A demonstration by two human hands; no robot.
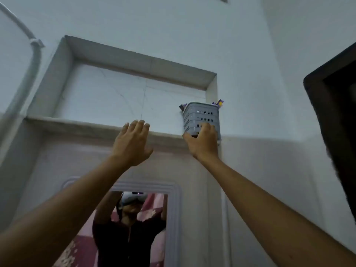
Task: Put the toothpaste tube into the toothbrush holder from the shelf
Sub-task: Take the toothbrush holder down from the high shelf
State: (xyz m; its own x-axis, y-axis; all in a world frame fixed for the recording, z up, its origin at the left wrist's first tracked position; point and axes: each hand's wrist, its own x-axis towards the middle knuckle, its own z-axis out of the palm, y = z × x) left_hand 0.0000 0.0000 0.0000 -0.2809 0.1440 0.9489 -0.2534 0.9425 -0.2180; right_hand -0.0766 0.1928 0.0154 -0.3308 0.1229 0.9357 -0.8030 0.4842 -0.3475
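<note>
A: Nearest, along the bottom of the frame, two bare forearms reach upward. What are the hands doing?

B: The left hand [133, 143], at centre, is open with fingers spread and holds nothing — its tips are at the edge of the pale stone shelf [77, 126]. The right hand [203, 142], right of centre, is clamped around the base of the grey perforated plastic toothbrush holder [200, 116], which stands at the shelf's right end against the recess wall.

A: And the toothpaste tube?

B: I can't pick it out; dark and purple-yellow ends poke above the holder's rim, too small to identify.

A: How should the holder come down?

B: I'd keep it upright, lift clear of the ledge before pulling — and support underneath with the free hand.
</note>
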